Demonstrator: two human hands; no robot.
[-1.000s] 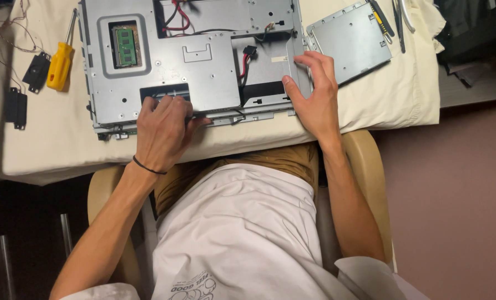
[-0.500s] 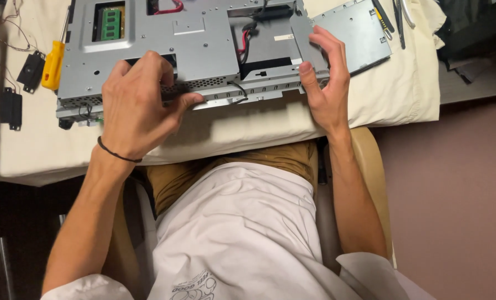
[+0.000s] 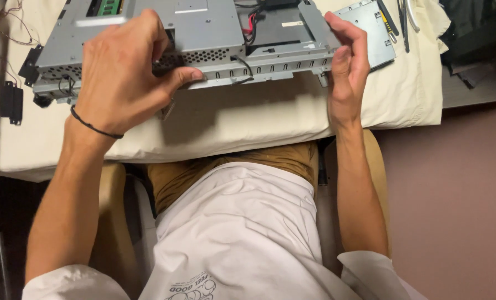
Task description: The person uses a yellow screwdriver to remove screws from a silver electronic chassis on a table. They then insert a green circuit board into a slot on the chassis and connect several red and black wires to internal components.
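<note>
A large grey metal computer chassis [image 3: 214, 33] with red and black wires and a green memory stick is raised off the cream cloth [image 3: 248, 122], its near edge tilted up. My left hand [image 3: 123, 72], with a black band at the wrist, grips the chassis's near left edge, thumb along the perforated side. My right hand [image 3: 345, 66] holds the chassis's near right corner, fingers over the top.
A flat grey metal drive [image 3: 370, 28] lies on the cloth at the right, with thin tools [image 3: 403, 16] beside it. Small black parts [image 3: 9, 103] with thin wires lie at the left. A dark bag [image 3: 475, 33] sits at the far right.
Both hands have lifted the chassis's near edge off the cloth and tilted it up. The left hand moved from flat on top to gripping the edge.
</note>
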